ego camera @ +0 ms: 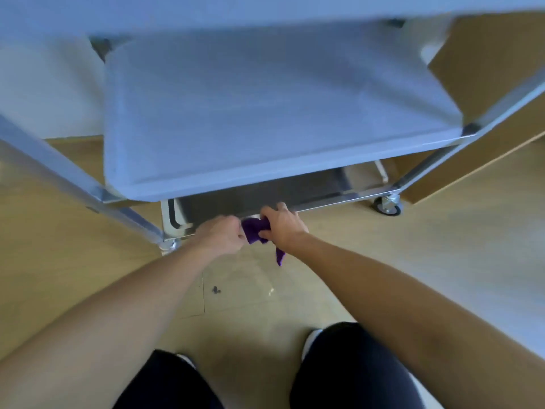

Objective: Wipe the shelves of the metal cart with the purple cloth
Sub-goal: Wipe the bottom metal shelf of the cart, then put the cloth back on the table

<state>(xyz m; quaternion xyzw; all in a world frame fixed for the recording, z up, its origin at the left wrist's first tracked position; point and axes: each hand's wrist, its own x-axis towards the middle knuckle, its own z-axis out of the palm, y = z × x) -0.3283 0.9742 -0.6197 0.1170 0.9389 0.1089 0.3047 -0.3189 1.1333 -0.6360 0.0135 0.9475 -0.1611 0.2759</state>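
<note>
The metal cart (pixel 265 113) stands in front of me with three shelves; its middle shelf fills the upper view, and the dark bottom shelf (pixel 259 199) shows just beneath it. At the bottom shelf's front edge both hands hold the bunched purple cloth (pixel 256 231). My left hand (pixel 221 236) pinches its left side. My right hand (pixel 281 225) grips its right side, and a strip of cloth hangs down below that hand. Most of the bottom shelf is hidden by the middle shelf.
The cart's slanted steel posts run at left (pixel 73 178) and right (pixel 472 128). A caster wheel (pixel 388 204) sits at the right front corner. Brown cardboard (pixel 486 78) leans behind the cart on the right. My knees (pixel 339 367) are low in view over the wooden floor.
</note>
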